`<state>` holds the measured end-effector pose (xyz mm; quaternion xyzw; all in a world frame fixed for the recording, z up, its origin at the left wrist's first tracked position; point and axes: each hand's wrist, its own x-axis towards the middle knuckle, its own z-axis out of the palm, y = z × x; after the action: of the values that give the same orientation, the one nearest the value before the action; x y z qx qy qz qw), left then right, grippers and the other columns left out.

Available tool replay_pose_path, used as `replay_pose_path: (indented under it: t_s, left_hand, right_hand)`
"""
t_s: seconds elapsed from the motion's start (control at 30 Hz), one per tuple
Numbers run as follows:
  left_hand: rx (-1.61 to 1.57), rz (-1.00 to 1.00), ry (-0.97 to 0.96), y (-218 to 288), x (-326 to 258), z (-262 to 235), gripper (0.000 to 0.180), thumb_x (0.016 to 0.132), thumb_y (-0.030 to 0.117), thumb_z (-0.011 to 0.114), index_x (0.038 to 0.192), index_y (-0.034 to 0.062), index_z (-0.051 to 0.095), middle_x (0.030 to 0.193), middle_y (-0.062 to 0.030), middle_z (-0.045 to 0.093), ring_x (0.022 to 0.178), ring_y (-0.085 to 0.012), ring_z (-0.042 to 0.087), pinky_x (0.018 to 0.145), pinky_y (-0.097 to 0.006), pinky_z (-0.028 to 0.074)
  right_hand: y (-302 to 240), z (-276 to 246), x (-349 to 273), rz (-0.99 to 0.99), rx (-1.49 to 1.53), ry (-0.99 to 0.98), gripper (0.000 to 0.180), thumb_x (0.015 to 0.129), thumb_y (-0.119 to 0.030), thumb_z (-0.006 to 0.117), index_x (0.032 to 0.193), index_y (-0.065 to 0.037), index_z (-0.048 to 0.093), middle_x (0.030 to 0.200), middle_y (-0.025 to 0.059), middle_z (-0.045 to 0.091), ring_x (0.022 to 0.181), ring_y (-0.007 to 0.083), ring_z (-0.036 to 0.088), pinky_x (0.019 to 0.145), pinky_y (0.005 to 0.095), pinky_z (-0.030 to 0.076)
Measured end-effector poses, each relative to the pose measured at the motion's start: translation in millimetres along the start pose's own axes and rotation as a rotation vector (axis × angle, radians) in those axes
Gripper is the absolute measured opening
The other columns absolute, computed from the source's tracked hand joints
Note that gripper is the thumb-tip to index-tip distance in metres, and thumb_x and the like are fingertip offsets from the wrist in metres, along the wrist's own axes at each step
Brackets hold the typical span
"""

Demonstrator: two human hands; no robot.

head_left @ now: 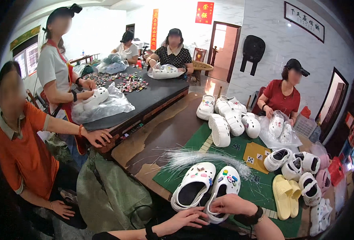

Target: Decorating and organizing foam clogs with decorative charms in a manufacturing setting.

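Observation:
Two white clogs stand side by side at the table's near edge, toes pointing away from me. The left clog and the right clog both carry colourful charms on top. My right hand bends its fingers over the opening and back strap of the right clog, thumb and fingers closed there. Reaching in from the lower left, my left hand has its fingers stretched out, their tips against that clog's heel. Behind the clogs lies a loose bundle of thin clear plastic strands.
Several white clogs are piled farther back. At right stand yellow slippers and more white shoes. Across the table a person in red handles bagged clogs. A person in orange leans on the neighbouring black table; others work around it.

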<state>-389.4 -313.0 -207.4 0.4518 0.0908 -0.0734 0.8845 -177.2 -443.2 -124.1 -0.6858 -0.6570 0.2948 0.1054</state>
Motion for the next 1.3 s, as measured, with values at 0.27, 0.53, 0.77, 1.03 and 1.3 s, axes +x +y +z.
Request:
replay_pose_path:
  t_s: [0.27, 0.53, 0.77, 1.03, 1.3]
  left_hand:
    - [-0.206, -0.025, -0.232, 11, 17, -1, 0.052, 0.105, 0.018, 0.040, 0.151, 0.0039, 0.022, 0.144, -0.0181, 0.041, 0.129, -0.0300, 0.049, 0.107, -0.040, 0.043]
    - [-0.316, 0.056, -0.310, 14, 26, 3, 0.054, 0.103, 0.018, 0.045, 0.151, 0.0056, 0.023, 0.150, -0.0104, 0.035, 0.131, -0.0269, 0.047, 0.108, -0.039, 0.041]
    - [0.181, 0.334, -0.153, 9, 36, 10, 0.051, 0.099, 0.009, 0.050, 0.147, 0.0089, 0.033, 0.146, -0.0087, 0.038, 0.120, -0.0180, 0.056, 0.095, -0.031, 0.048]
    - [0.407, 0.325, 0.195, 19, 41, 34, 0.025, 0.095, 0.009, 0.059, 0.119, 0.0026, 0.059, 0.102, -0.0056, 0.067, 0.085, -0.0111, 0.066, 0.075, -0.025, 0.053]
    - [0.783, 0.544, 0.240, 12, 46, 39, 0.022, 0.090, 0.007, 0.063, 0.111, 0.0050, 0.065, 0.099, -0.0082, 0.065, 0.078, -0.0192, 0.063, 0.072, -0.030, 0.051]
  right_hand:
    - [13, -20, -3, 0.027, 0.025, -0.080, 0.021, 0.092, -0.025, 0.059, 0.105, -0.013, 0.069, 0.093, 0.0101, 0.069, 0.084, 0.0280, 0.066, 0.074, 0.0359, 0.051]
    - [26, -28, 1, -0.085, 0.115, -0.092, 0.022, 0.090, -0.014, 0.059, 0.110, -0.007, 0.066, 0.090, 0.0147, 0.068, 0.082, 0.0279, 0.066, 0.073, 0.0341, 0.051]
    - [25, -34, 5, 0.153, 0.669, -0.175, 0.030, 0.089, -0.006, 0.063, 0.119, -0.002, 0.060, 0.092, 0.0017, 0.067, 0.085, 0.0095, 0.063, 0.078, 0.0250, 0.050]
    - [29, -29, 9, 0.088, 0.679, -0.175, 0.026, 0.091, -0.007, 0.062, 0.116, -0.002, 0.062, 0.095, 0.0003, 0.066, 0.088, 0.0083, 0.061, 0.081, 0.0245, 0.049]
    - [45, -26, 9, 0.083, 0.658, -0.134, 0.031, 0.085, -0.005, 0.068, 0.115, 0.000, 0.065, 0.107, 0.0030, 0.067, 0.099, 0.0105, 0.059, 0.090, 0.0268, 0.047]
